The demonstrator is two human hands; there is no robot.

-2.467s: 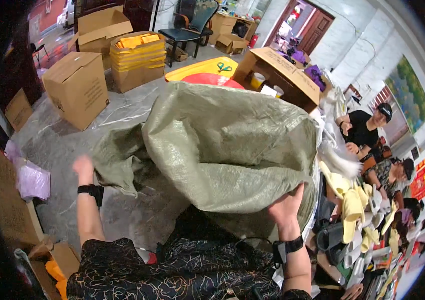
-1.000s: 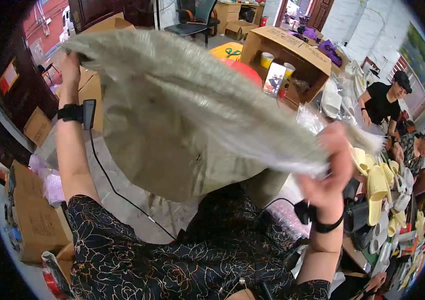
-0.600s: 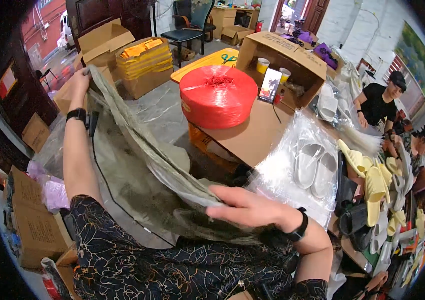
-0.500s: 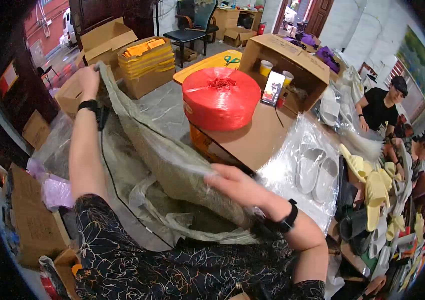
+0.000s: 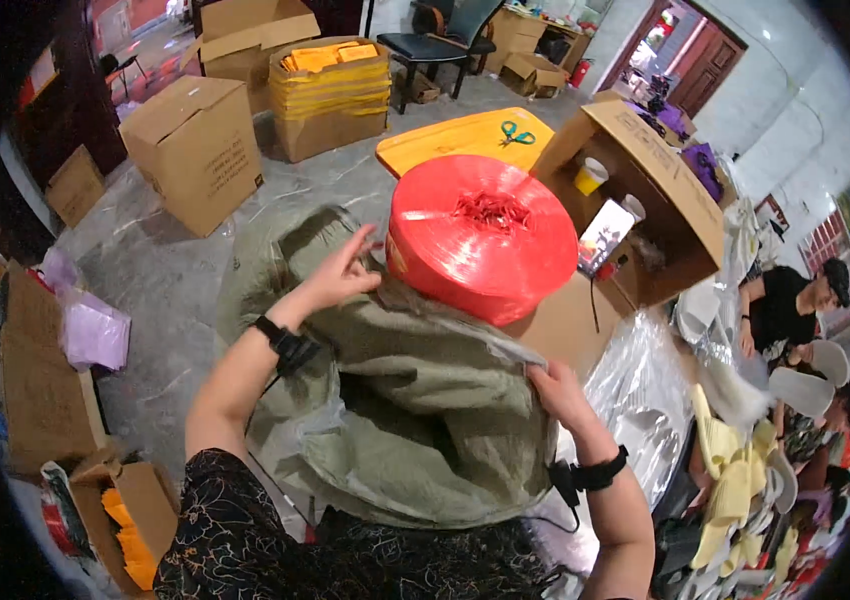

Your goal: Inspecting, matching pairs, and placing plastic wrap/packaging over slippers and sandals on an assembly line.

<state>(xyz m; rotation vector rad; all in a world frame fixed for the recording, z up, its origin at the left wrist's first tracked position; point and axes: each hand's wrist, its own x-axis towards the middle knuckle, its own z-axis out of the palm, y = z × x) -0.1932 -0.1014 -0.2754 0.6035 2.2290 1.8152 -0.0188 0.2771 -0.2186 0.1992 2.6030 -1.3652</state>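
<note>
Right now the right hand [image 5: 557,392] pinches the near edge of a big olive-green woven sack [image 5: 415,400], fingers closed on the cloth just below a fat red spool of plastic twine [image 5: 482,235]. The left hand [image 5: 340,275] rests on the sack's far upper edge with its fingers spread and loose, gripping little if anything. Held at two points like this, the mouth of the sack seems to be kept open, its body sagging between the arms and down toward the lap. The spool sits on flat brown cardboard [image 5: 555,325], beside an open box [image 5: 645,190] holding cups. Beyond lies a grey floor under clear plastic sheeting, with closed cartons [image 5: 195,145], a stack of yellow bags [image 5: 330,85] and a yellow board carrying green scissors [image 5: 517,131]. Other people sit at the right among pale yellow slippers [image 5: 735,480]
</note>
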